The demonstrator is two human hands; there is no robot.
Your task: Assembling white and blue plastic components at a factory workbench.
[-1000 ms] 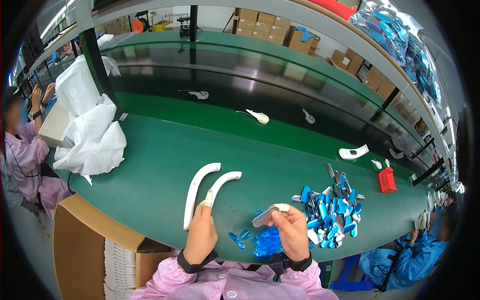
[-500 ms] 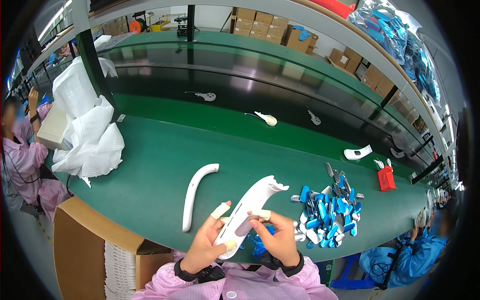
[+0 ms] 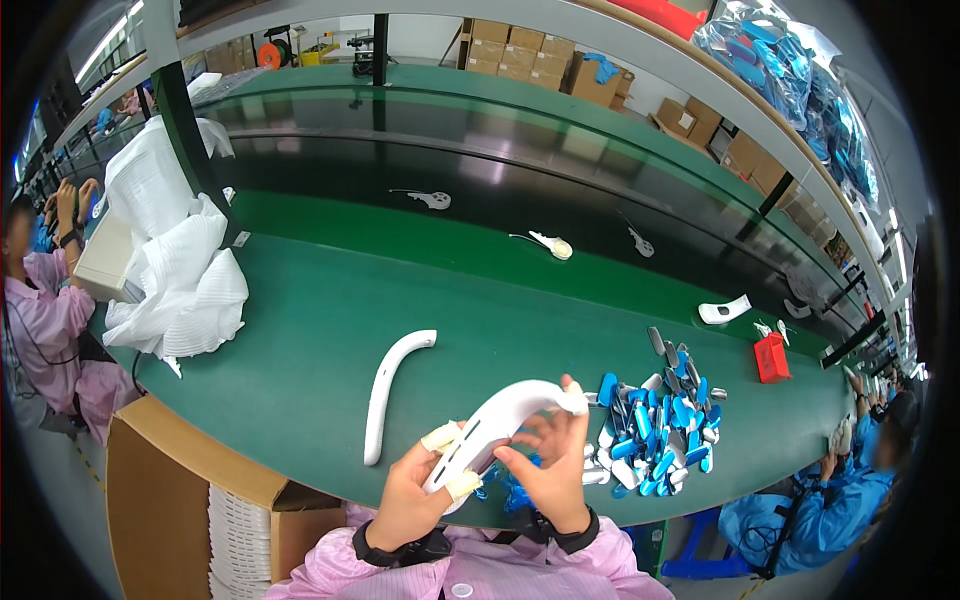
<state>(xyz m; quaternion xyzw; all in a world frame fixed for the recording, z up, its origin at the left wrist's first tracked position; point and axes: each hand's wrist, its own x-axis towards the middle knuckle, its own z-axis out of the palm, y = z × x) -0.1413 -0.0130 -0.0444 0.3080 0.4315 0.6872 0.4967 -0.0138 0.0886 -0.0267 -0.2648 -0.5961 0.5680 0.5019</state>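
Work is centring on the left hand (image 3: 405, 495), clamping the white shell (image 3: 510, 408) left of the pile of plates (image 3: 655, 425), and the right hand (image 3: 553, 482), touching the shell, its grip unclear, an adjusting step seemingly calling for steady support, while a curved strip (image 3: 379, 405) is lying farther left of the pile.

Bright, even light reached the counter (image 3: 300, 290); a ceiling tube light (image 3: 106, 48) shone upper left, glare streaked the glossy dark panel (image 3: 490, 170), and fisheye distortion bowed the shelf rail (image 3: 690, 70).
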